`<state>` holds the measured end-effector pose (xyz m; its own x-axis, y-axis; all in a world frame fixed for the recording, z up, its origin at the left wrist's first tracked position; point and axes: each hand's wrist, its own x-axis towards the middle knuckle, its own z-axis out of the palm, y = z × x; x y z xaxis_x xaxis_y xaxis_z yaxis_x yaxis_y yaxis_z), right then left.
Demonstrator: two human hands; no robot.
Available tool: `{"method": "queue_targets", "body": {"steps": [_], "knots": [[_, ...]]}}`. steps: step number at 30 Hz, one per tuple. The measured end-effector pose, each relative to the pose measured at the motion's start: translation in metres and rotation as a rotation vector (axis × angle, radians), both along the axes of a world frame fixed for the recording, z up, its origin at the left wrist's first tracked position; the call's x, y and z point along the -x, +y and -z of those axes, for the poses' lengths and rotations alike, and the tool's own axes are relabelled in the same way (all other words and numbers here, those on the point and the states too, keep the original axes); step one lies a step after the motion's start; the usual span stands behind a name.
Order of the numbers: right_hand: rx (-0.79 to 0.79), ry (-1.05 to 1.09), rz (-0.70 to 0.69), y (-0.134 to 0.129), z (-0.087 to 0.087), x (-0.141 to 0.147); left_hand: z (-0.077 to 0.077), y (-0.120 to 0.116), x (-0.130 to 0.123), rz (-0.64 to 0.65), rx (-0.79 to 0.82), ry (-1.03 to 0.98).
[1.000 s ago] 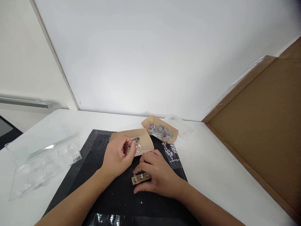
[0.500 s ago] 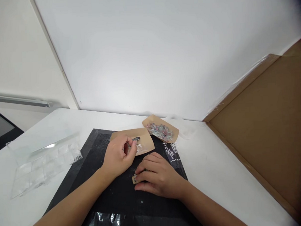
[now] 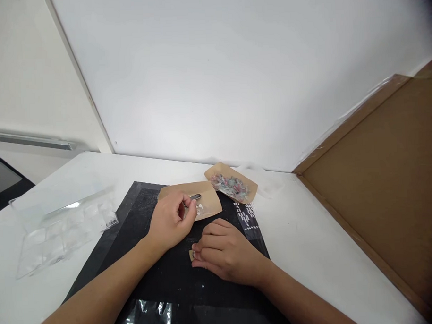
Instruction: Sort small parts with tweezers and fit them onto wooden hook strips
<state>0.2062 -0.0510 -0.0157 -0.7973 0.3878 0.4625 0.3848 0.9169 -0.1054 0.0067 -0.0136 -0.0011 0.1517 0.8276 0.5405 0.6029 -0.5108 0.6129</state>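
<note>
My left hand (image 3: 171, 218) is closed in a pinch, thumb against forefinger, over the near part of a brown paper tray (image 3: 210, 194). A dark, shiny, narrow tool with a rounded end (image 3: 195, 196) shows just beyond the fingertips; whether they grip it I cannot tell. Small white bits (image 3: 199, 208) lie in that tray. Lower down, my right hand (image 3: 228, 253) is closed over a small tan piece (image 3: 191, 255) on the black mat (image 3: 170, 277). Only the left end of this piece shows, with something small and greyish on it; the fingers hide the remainder.
A second brown paper tray (image 3: 251, 191) holds a heap of pink, green and clear small pieces. Left of the mat lies an open clear compartment box (image 3: 59, 238) on the white table (image 3: 310, 234). A white wall stands behind, a cardboard panel (image 3: 386, 175) at right.
My right fingers have drawn closer together over the tan piece, covering more of it. My left hand keeps nearly the same pinch and place. The view has shifted slightly.
</note>
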Motion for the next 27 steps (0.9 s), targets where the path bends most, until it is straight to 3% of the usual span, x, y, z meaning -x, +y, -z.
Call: {"method": "queue_targets", "body": {"steps": [14, 27], "knots": [[0.050, -0.011, -0.013, 0.002, -0.006, -0.005, -0.001, 0.001, 0.001, 0.009, -0.021, 0.050], [0.120, -0.031, 0.075, 0.015, -0.009, -0.019, 0.001, 0.001, 0.001, 0.052, -0.030, 0.087]]}}
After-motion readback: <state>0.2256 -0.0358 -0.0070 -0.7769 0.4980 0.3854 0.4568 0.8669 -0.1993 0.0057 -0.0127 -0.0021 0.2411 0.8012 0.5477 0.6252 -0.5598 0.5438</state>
